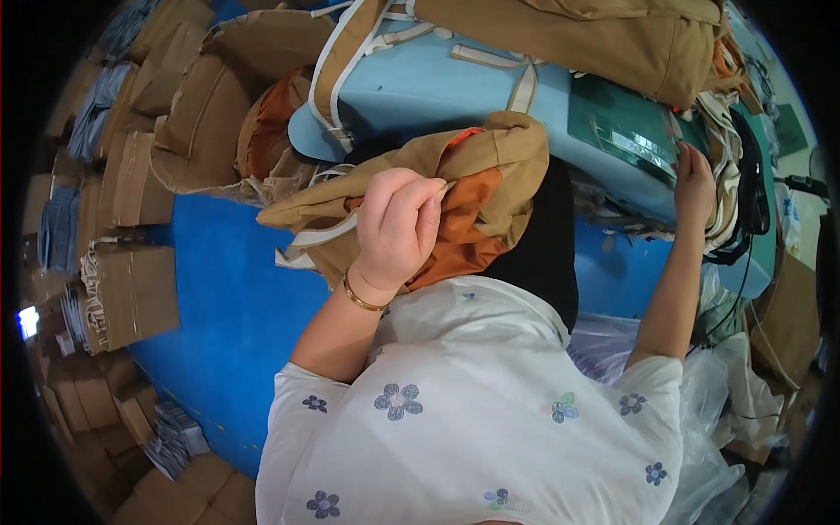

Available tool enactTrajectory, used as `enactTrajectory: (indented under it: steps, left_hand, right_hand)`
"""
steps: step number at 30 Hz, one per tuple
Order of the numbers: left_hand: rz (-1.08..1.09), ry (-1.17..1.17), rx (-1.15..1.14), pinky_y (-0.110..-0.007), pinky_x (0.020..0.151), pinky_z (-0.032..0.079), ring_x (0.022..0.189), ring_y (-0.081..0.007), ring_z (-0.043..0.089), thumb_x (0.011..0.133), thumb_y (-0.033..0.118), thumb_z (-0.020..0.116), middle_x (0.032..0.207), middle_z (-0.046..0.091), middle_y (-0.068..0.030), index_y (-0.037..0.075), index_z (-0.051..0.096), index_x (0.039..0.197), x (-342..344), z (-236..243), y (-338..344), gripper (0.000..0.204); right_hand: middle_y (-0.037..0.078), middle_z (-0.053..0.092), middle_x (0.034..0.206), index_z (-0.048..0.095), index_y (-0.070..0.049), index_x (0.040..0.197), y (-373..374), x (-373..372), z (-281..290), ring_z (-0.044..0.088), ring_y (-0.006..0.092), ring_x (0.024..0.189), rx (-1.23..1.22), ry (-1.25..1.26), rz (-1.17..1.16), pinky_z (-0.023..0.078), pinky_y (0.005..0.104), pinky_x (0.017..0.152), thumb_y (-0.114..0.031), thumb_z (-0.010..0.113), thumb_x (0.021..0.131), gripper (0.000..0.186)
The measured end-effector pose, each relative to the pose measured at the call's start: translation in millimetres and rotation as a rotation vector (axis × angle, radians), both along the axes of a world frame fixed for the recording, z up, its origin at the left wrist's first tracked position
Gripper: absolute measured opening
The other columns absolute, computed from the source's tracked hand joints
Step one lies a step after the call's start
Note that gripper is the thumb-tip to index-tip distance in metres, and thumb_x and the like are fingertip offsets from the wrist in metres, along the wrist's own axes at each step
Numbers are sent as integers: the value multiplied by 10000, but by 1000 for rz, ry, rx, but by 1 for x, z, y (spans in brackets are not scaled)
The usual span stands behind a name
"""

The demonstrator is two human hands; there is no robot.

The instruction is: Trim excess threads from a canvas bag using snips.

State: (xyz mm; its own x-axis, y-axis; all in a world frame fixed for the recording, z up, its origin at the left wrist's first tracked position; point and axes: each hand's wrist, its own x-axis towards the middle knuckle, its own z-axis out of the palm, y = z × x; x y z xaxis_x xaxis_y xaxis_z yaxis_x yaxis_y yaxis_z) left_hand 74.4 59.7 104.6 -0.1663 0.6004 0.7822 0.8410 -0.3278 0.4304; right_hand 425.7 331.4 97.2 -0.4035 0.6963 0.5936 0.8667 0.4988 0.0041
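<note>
My left hand (398,223) is closed in a pinch over a tan fabric piece (516,144) with orange lining (472,214) and white straps, which lies bunched on my lap. Whatever sits between its fingertips is too small to name. Out to the right, my right hand (694,184) is closed at the table's edge, beside a dark green mat (621,122). A thin object seems to show at its fingertips, but I cannot make out its kind.
A larger tan fabric piece (595,35) with white straps lies across the light blue table (420,87). An open cardboard box (206,114) holds orange cloth at the left. Stacked cartons (136,293) line the left side. Straps and black cords (748,188) hang at the table's right end.
</note>
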Motion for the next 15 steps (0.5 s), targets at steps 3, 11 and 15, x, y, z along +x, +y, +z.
enactTrajectory:
  steps: [3, 11, 15]
  left_hand:
    - [27, 78, 36, -318, 613, 478, 757, -233, 564, 776, -16, 666, 890, 547, -94, 16, 604, 959, -3, -3, -5, 196]
    - [-15, 161, 117, -308, 631, 488, 765, -234, 562, 777, -29, 655, 907, 553, -100, 0, 605, 977, -7, 3, 7, 208]
    - [23, 153, 103, -311, 642, 469, 755, -239, 538, 791, -29, 643, 872, 540, -103, 3, 595, 964, -6, 9, 9, 182]
  right_hand:
    - [46, 630, 900, 622, -43, 1052, -74, -64, 29, 580, 128, 718, -807, 728, 98, 464, 264, 599, -281, 596, 902, 283]
    - [49, 546, 772, 592, -67, 1129, -169, -150, 102, 569, 200, 609, -469, 5, 717, 462, 292, 510, -182, 730, 735, 433]
    - [51, 548, 777, 588, -77, 1180, -169, -160, 120, 565, 213, 589, -381, -152, 703, 459, 322, 508, -161, 722, 745, 463]
